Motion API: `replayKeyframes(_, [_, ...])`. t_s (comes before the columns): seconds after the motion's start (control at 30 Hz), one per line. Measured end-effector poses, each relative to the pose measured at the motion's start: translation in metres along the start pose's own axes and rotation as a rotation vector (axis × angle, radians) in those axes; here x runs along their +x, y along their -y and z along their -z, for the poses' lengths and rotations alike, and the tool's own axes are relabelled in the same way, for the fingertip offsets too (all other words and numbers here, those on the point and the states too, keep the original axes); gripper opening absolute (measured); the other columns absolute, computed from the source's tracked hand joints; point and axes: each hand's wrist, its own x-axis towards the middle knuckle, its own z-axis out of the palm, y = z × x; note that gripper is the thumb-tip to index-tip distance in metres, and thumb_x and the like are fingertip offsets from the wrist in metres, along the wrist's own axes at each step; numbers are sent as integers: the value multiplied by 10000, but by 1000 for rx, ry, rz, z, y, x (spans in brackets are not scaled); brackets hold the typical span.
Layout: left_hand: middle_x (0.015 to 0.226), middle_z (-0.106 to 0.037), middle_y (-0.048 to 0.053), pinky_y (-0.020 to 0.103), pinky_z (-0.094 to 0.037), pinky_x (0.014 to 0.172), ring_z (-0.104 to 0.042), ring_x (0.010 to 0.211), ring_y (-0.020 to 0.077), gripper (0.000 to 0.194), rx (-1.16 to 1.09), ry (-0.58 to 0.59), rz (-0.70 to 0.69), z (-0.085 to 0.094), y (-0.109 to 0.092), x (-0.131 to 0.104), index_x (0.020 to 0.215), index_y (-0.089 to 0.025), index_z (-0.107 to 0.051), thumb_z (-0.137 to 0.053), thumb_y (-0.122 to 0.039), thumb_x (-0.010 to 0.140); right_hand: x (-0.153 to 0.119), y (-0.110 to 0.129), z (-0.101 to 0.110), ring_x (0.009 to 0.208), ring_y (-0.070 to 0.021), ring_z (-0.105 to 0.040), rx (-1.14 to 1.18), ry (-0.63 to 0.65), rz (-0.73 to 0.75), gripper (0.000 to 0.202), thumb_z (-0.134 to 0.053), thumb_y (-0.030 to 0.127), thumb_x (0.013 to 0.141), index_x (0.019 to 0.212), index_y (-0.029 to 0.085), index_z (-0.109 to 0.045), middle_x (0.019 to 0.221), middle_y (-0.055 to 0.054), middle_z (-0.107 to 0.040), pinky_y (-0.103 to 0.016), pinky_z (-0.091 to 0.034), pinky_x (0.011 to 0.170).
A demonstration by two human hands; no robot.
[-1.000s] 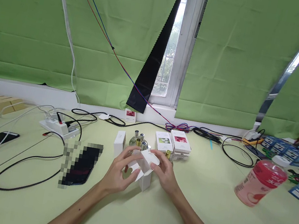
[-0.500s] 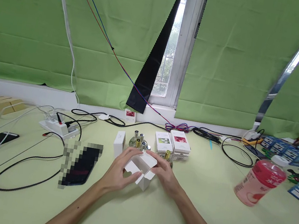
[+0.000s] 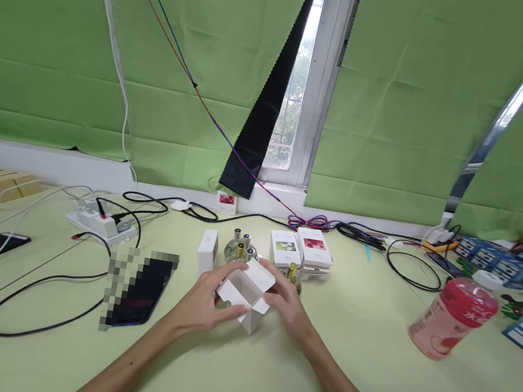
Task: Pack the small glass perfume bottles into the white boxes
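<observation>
White cardboard box (image 3: pixel 252 323), flaps spread, is at the pale-green desk (image 3: pixel 292 375); left hand (image 3: pixel 202 300) and right hand (image 3: pixel 292 307) pinch its opposite sides. Opening appears underway; the next move calls for flaps held clear.

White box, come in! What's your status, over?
Both hands, left and right, on open white box. Flaps spread, top gaping. Bottles close behind; pink drink bottle well off to the right. Over.
</observation>
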Motion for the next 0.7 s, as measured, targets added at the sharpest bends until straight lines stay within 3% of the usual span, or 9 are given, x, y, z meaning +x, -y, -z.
replayKeyframes(0.1, [951, -701, 45, 241, -457, 548, -551, 629, 137, 588, 17, -8, -5, 1, -2, 0, 1307, -223, -567, -720, -469, 795, -2, -1, -2, 1021, -238, -657, -140, -81, 86, 540, -564, 329, 908, 1437, 236, -509, 1270, -78, -673, -366, -533, 893])
replayKeyframes(0.27, [1102, -715, 67, 280, -530, 641, -645, 762, 188, 600, 59, -57, -14, -1, 0, -1, 1294, -243, -588, -737, -480, 764, -4, -1, -3, 763, -198, -659, -387, -305, 215, 323, -452, 364, 1001, 1209, 197, -633, 905, -55, -716, -329, -532, 744])
replayKeyframes(0.53, [1240, -694, 93, 392, -557, 844, -676, 1039, 301, 659, 185, -65, 4, -5, 8, -4, 1324, -259, -574, -769, -476, 733, 4, -1, 19, 655, -186, -598, -674, -728, 335, 187, -510, 312, 964, 989, 188, -648, 775, -41, -673, -318, -488, 650])
replayKeyframes(0.7, [1231, -693, 99, 419, -549, 858, -671, 1060, 324, 646, 222, -49, 26, -6, 8, -5, 1326, -247, -559, -712, -530, 766, 8, -5, 32, 586, -157, -489, -883, -728, 311, 175, -538, 322, 934, 956, 183, -642, 813, -37, -627, -313, -449, 637])
